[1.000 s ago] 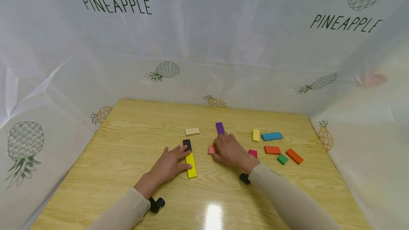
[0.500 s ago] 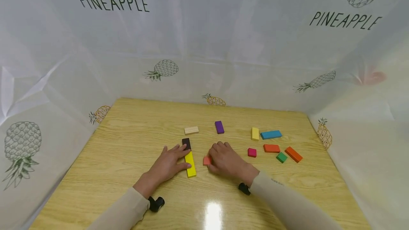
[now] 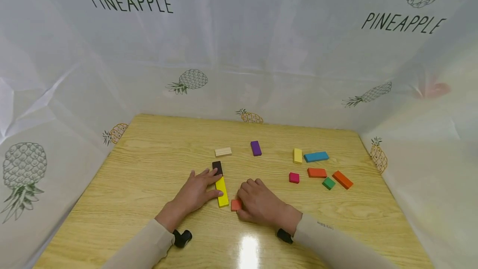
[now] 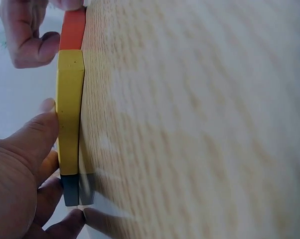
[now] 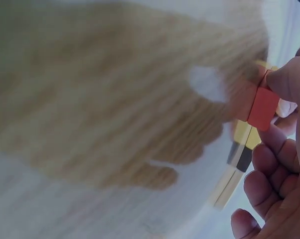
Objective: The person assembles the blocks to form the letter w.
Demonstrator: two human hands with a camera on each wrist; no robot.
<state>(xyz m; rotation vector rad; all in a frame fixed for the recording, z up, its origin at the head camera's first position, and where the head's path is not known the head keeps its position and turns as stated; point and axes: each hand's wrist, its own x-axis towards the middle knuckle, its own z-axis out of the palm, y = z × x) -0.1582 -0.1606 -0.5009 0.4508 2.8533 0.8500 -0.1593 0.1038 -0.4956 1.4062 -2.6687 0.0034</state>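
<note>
My left hand point(image 3: 193, 195) rests beside a yellow block point(image 3: 222, 186) and a black block point(image 3: 217, 167), which lie end to end in a line. Its thumb touches the yellow block and its fingertips reach over the join with the black one. The right hand point(image 3: 262, 203) pinches a small orange-red block point(image 3: 236, 205) between thumb and finger, at the near end of the yellow block and slightly to its right. In the left wrist view the orange-red block point(image 4: 73, 31) overlaps the end of the yellow block point(image 4: 69, 119).
Beyond the hands lie a plain wooden block point(image 3: 223, 152) and a purple block point(image 3: 255, 148). To the right are a pale yellow block point(image 3: 297, 156), a blue block point(image 3: 316, 157), a magenta block point(image 3: 294, 178), a green block point(image 3: 328, 183) and two orange-red ones. A pineapple-print curtain point(image 3: 261, 53) encloses the table.
My right hand has drawn the orange-red block toward me and leftward, from near the purple block to the near end of the yellow one. The left hand has stayed in place.
</note>
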